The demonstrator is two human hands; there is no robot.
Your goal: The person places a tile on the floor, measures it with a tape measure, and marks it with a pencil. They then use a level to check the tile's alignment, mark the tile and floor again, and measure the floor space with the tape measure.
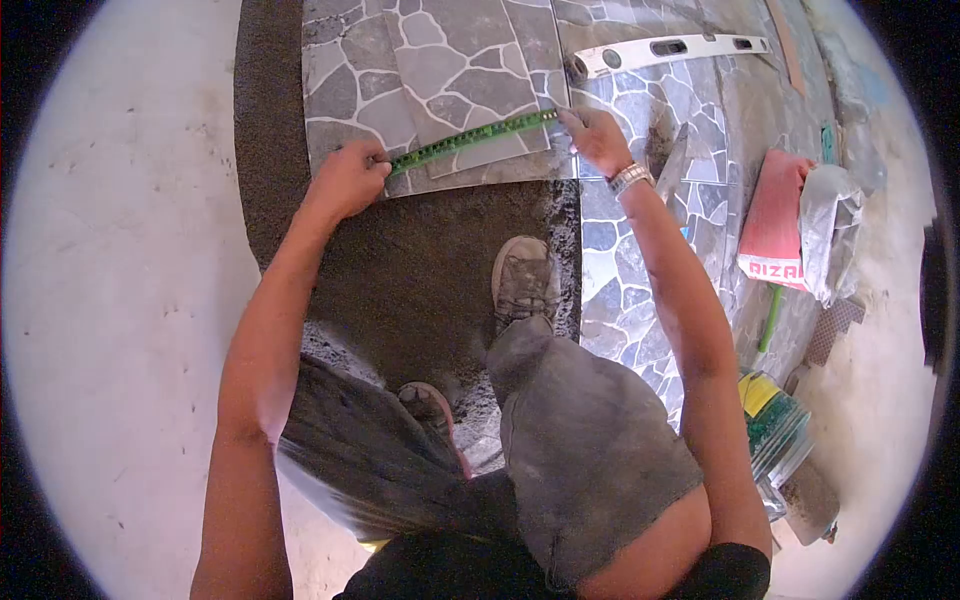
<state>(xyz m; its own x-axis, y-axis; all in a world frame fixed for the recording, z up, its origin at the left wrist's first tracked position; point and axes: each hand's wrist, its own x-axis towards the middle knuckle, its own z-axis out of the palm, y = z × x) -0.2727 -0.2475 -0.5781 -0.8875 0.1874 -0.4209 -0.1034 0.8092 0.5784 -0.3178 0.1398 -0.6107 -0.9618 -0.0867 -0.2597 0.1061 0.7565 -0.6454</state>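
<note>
A green tape measure [470, 137] is stretched at a slant across a stone-patterned tile [470, 60]. My left hand [352, 178] is closed on its lower left end, by the tile's near edge. At its other end, near the joint with the neighbouring tiles, the fingers of my right hand [598, 140] pinch the tape. A watch [630, 178] circles my right wrist. The tile piece under the tape appears to lie on top of another tile. Whatever part of the tape sits inside my left fist is hidden.
Dark mortar [420, 260] spreads between my shoes [522, 285] and the tile. A white spirit level [670, 55] rests on tiles at the upper right. Farther right are a red bag [772, 210], a clear plastic bag [832, 225], and a container with green contents [775, 425]. A pale wall [130, 250] stands left.
</note>
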